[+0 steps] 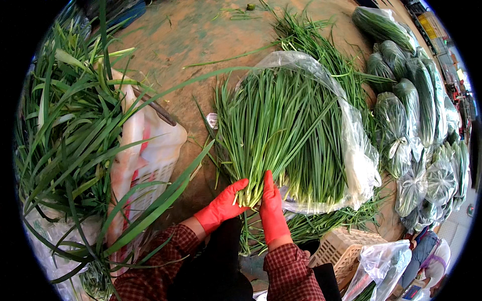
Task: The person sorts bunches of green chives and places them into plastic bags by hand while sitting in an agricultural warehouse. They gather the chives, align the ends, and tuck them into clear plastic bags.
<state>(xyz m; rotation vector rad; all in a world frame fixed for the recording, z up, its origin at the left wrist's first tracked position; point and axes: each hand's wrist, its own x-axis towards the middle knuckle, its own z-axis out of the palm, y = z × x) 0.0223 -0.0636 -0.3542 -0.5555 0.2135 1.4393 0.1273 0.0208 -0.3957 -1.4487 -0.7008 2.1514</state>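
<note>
Both of my hands wear red rubber gloves and meet at the pale stem ends of a bunch of garlic chives (253,145). My left hand (219,206) is closed around the left side of the stems. Against their right side, my right hand (273,213) presses with its fingers pointing away from me, so the bunch sits between the two palms. The bunch fans out over more chives (319,160) lying in a clear plastic bag (357,150). That bag is spread open, its edge curving around the far and right sides.
A white plastic crate (173,145) heaped with long green leaves (65,120) stands at left, some leaves arching toward my arms. Loose chives (326,220) surround the bag. Filled bags of greens (422,100) are piled at right. A beige basket (346,246) sits near my right forearm.
</note>
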